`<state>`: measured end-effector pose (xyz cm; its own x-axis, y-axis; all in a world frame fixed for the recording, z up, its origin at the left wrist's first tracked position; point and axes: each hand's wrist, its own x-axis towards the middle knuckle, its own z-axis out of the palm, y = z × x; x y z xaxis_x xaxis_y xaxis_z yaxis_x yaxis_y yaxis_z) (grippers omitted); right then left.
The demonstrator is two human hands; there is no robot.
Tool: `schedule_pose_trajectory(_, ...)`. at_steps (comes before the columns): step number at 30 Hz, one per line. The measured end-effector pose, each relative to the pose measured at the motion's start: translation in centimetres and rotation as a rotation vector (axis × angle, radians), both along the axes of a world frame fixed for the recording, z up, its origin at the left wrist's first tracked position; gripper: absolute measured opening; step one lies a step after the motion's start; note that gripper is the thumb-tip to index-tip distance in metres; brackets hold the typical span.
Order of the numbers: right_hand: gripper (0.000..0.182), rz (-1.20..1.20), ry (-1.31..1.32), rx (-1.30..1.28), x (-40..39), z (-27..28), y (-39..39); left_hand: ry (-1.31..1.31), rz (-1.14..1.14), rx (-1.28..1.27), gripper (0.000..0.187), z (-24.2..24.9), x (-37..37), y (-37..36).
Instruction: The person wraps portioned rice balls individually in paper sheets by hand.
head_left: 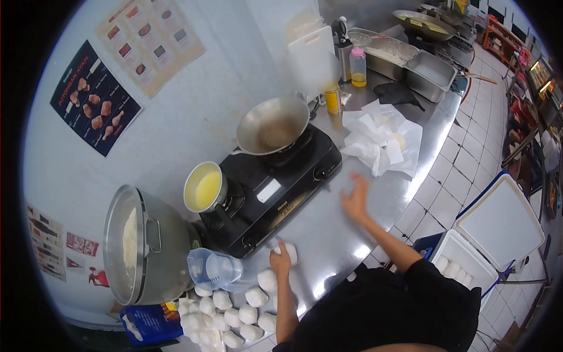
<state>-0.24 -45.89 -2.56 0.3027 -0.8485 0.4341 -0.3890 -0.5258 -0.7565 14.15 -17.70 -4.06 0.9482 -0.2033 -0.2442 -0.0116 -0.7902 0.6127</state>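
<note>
My left hand is closed on a white, round dough ball at the front of the steel counter, its thumb side against the ball. Close by, several similar white balls lie grouped at the lower left, beside a clear plastic jug. My right hand is over the bare metal to the right of the stove, somewhat smeared by motion, fingers apart and holding nothing. Just beyond it sits a loose heap of white paper sheets.
A black two-burner stove carries a wok and a saucepan of yellow liquid. A large pot stands left. Steel trays and a squeeze bottle are behind; an open cooler box stands right.
</note>
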Motion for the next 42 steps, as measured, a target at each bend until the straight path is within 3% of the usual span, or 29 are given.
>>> schedule_pose_trajectory(1,0.079,-0.197,0.047,-0.035,-0.4,3.7,-3.4,-0.061,-0.037,0.128,0.059,-0.5,0.5,0.3)
schedule_pose_trajectory(3,0.078,-0.409,0.094,-0.188,-0.7,5.8,-9.7,-0.075,-0.044,0.213,0.052,-0.4,0.8,0.4)
schedule_pose_trajectory(6,0.071,-0.349,0.050,0.090,-0.5,5.6,-13.4,-0.361,-0.063,0.258,0.037,0.7,-0.5,-0.2)
schedule_pose_trajectory(9,0.060,-0.012,-0.198,0.135,-0.6,2.9,-11.9,-0.651,-0.159,0.237,0.029,3.0,-0.9,-0.5)
schedule_pose_trajectory(12,0.038,0.305,-0.108,-0.085,-2.3,-0.7,-6.7,-0.759,-0.481,-0.055,0.028,4.0,-2.4,-2.1)
schedule_pose_trajectory(13,0.030,0.377,-0.062,-0.210,-3.1,-1.2,-4.7,-0.719,-0.608,-0.166,0.027,4.3,-3.3,-3.0)
schedule_pose_trajectory(15,0.022,0.434,0.080,-0.146,-5.2,-2.0,-0.2,-0.648,-0.794,-0.370,0.027,5.1,-5.6,-5.3)
schedule_pose_trajectory(19,0.013,0.594,0.068,0.051,-9.6,-3.8,8.9,-0.332,-1.036,-0.623,0.026,5.2,-9.1,-8.9)
schedule_pose_trajectory(22,0.011,0.816,0.011,0.111,-12.7,-1.9,13.5,-0.390,-0.972,-0.406,0.028,2.2,-10.4,-7.9)
schedule_pose_trajectory(23,0.013,0.860,0.011,0.164,-13.7,-1.1,14.1,-0.309,-0.782,-0.328,0.035,1.2,-10.4,-6.9)
schedule_pose_trajectory(25,0.017,0.945,0.005,0.274,-15.1,1.3,15.2,-0.472,-0.747,-0.142,0.041,0.5,-10.1,-3.7)
schedule_pose_trajectory(28,0.032,0.661,0.236,0.525,-15.7,3.6,13.3,-0.530,-0.703,0.052,0.051,0.8,-11.2,-0.1)
schedule_pose_trajectory(30,0.040,0.724,0.258,0.129,-16.2,4.8,10.1,-0.577,-0.710,0.123,0.055,2.0,-12.4,1.3)
schedule_pose_trajectory(31,0.044,0.749,0.260,-0.073,-16.8,5.0,8.8,-0.492,-0.826,-0.012,0.059,1.7,-12.8,2.3)
schedule_pose_trajectory(33,0.048,0.872,0.419,-0.213,-18.6,4.5,7.8,-0.322,-1.054,-0.291,0.067,0.9,-13.7,4.6)
schedule_pose_trajectory(36,0.045,0.940,0.546,-0.469,-20.9,0.3,6.2,-0.267,-1.032,-0.206,0.068,4.4,-16.6,6.2)
schedule_pose_trajectory(37,0.043,0.940,0.567,-0.562,-21.1,-0.7,6.2,-0.329,-1.046,-0.155,0.061,3.8,-16.6,6.6)
schedule_pose_trajectory(39,0.031,1.014,0.449,-0.348,-21.2,-1.6,6.2,-0.455,-1.070,-0.053,0.048,1.7,-16.2,7.3)
schedule_pose_trajectory(42,0.015,1.067,0.407,-0.088,-20.0,0.4,5.4,-0.551,-0.943,-0.248,0.015,0.2,-15.4,7.8)
